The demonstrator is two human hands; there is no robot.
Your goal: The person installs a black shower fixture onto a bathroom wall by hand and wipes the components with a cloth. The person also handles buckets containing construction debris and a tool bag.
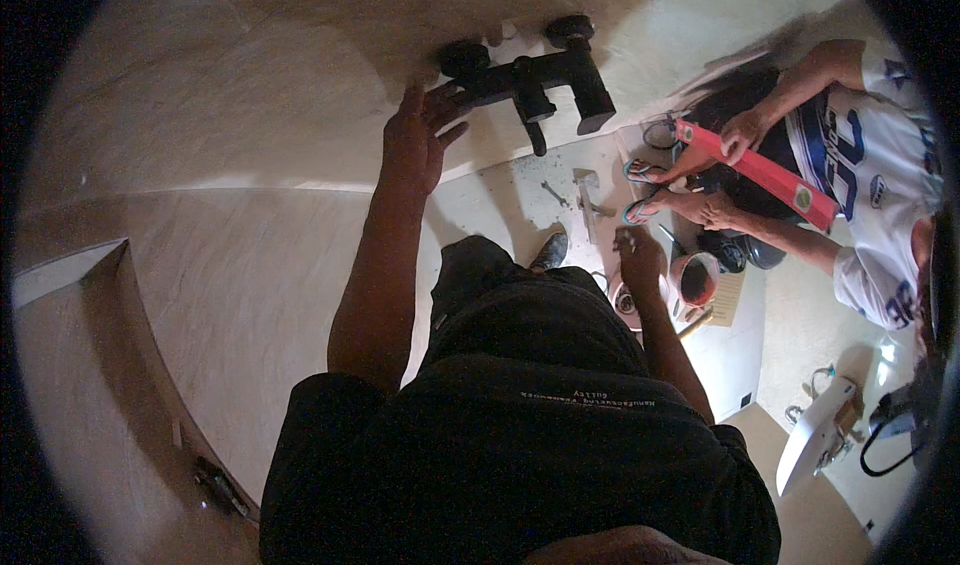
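A black wall-mounted mixer tap [535, 80] juts from the wall at the top, with two round flanges and a lever pointing down. My left hand [425, 130] is raised to its left end, thumb and fingers apart; some fingertips reach the tap's body, and I cannot tell if they press on it. My right hand [640, 257] hangs low over the floor with its fingers curled. Something pale shows at those fingertips, too small to name. Close beside it on the right stands a bucket [695, 279] with a reddish inside.
At the right a person in a white jersey [865, 165] crouches, one hand on a red spirit level [755, 172]. A wrench [555, 194] and a metal square-like tool [586, 205] lie on the floor. A wall recess [70, 270] is at the left, a white basin [815, 435] at lower right.
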